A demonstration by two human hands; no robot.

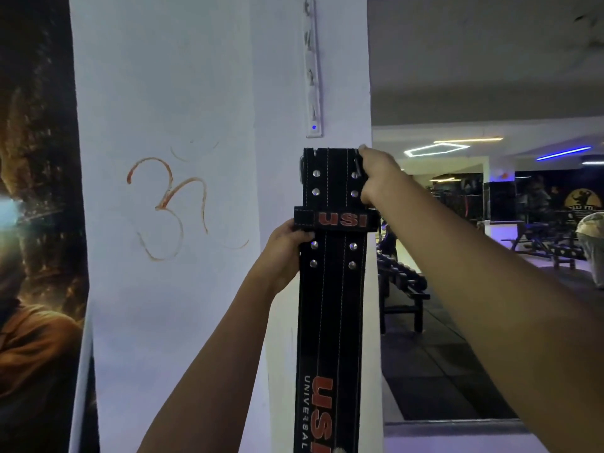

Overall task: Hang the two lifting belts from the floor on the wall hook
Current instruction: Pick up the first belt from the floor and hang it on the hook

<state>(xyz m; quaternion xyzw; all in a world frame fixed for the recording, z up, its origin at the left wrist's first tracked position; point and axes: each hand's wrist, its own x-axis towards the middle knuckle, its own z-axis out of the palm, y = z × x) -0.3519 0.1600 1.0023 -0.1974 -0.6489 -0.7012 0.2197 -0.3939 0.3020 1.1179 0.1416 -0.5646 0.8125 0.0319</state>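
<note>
Belt [330, 289] hangs flat against the white pillar [196, 93]. Left hand [284, 250] pinches its edge, right hand [376, 174] grips the buckle end. Looks thick, stiff, heavyish, so hold near the top.

Black USI-lettered lifting belt [330, 289], upright against white wall, perhaps hooked.

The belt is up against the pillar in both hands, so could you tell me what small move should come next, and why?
Probably lower the belt slightly to test whether it has caught: the right hand pinches its top edge, the left hand grips its side, and no hook is visible.
</note>
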